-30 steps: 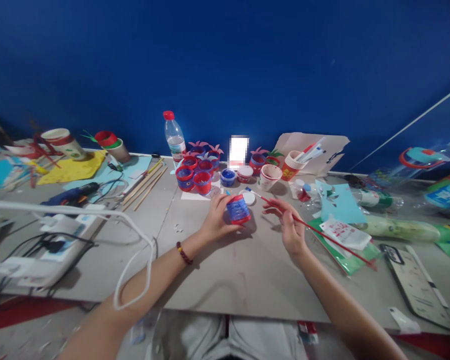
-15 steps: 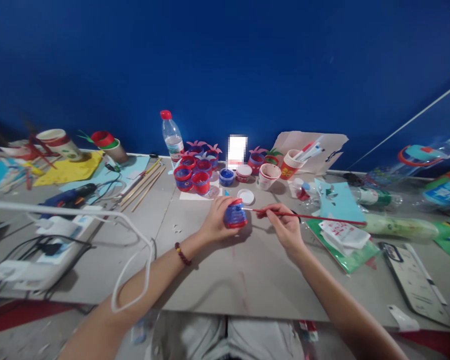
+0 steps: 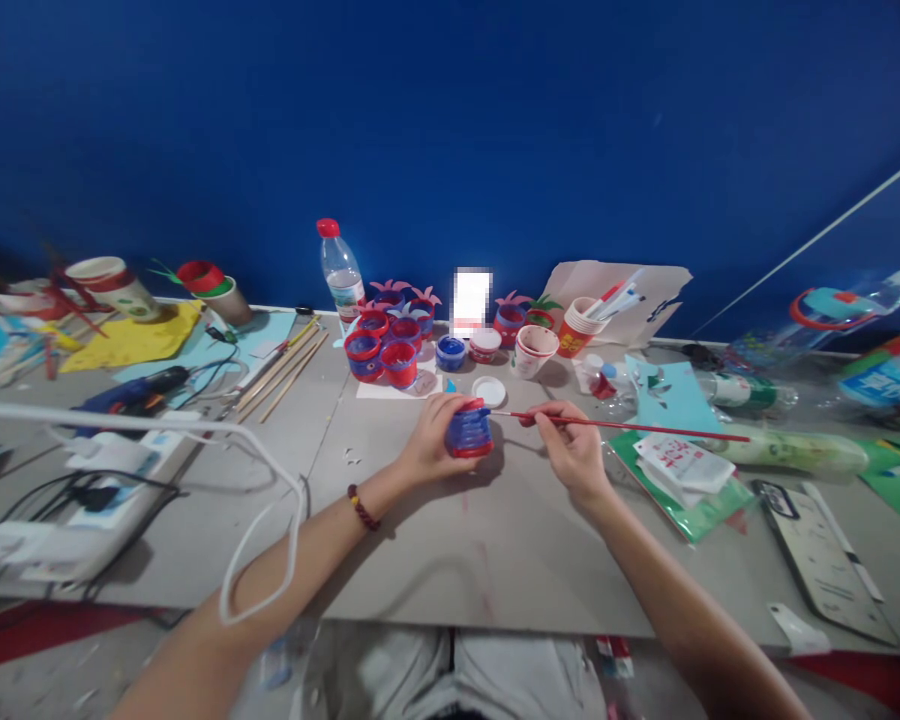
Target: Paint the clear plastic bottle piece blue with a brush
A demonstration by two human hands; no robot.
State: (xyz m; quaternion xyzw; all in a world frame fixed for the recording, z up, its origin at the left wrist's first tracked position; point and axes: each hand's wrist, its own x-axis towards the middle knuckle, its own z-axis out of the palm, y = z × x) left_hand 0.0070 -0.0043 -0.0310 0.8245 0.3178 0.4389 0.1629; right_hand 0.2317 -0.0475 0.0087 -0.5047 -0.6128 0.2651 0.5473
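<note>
My left hand (image 3: 429, 440) is wrapped round a small cup (image 3: 469, 430) painted blue with red at both ends, held tilted above the table. Between the fingers of my right hand (image 3: 570, 445) is a paintbrush (image 3: 645, 430) with a long red handle. The brush tip points left and meets the right side of the cup, or comes very close to it. Behind my hands stand an open pot of blue paint (image 3: 451, 352), a white-lidded pot (image 3: 485, 345) and a loose white lid (image 3: 489, 392). Several red and blue painted cups (image 3: 399, 364) are grouped to the left.
A water bottle (image 3: 340, 270) and paper cups (image 3: 535, 350) stand at the back. At left lie wooden sticks (image 3: 281, 375), a glue gun (image 3: 139, 392) and a power strip (image 3: 131, 490) with a white cable (image 3: 294, 520) looping over my left forearm. A phone (image 3: 821, 560) lies at right.
The brush tip has shifted slightly towards the cup's right edge, and the brush handle lies a little flatter. My left hand keeps its hold on the cup. The whole view has shifted slightly.
</note>
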